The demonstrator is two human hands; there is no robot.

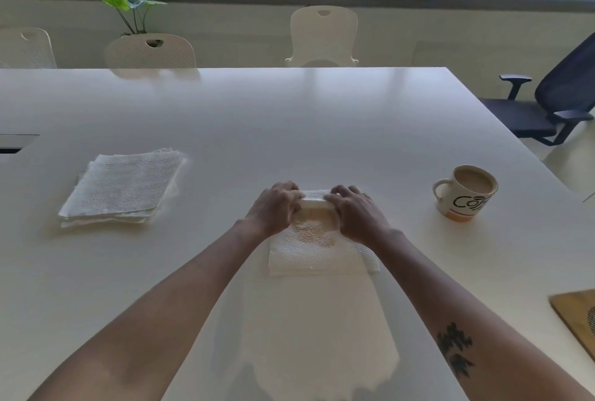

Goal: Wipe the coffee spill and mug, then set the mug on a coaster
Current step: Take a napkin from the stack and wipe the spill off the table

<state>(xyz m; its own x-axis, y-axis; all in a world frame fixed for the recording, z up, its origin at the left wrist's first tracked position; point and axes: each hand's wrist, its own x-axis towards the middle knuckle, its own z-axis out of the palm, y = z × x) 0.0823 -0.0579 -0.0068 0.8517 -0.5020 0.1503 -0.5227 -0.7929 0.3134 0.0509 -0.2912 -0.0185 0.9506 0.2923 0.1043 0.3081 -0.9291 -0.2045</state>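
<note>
A white paper towel [317, 254] lies flat on the white table [289, 117] in front of me, with a brown coffee stain soaked into its middle. My left hand [275, 209] and my right hand [355, 212] both grip its far edge, which is rolled or folded over toward me. A white mug [465, 194] with dark lettering and an orange base band stands to the right, full of milky coffee, handle pointing left. A wooden coaster [576, 317] shows partly at the right edge, near me.
A stack of clean paper towels [124, 186] lies on the left. White chairs [323, 36] stand along the far side, a dark office chair [553, 101] is at the right, and a plant [130, 7] is by the window.
</note>
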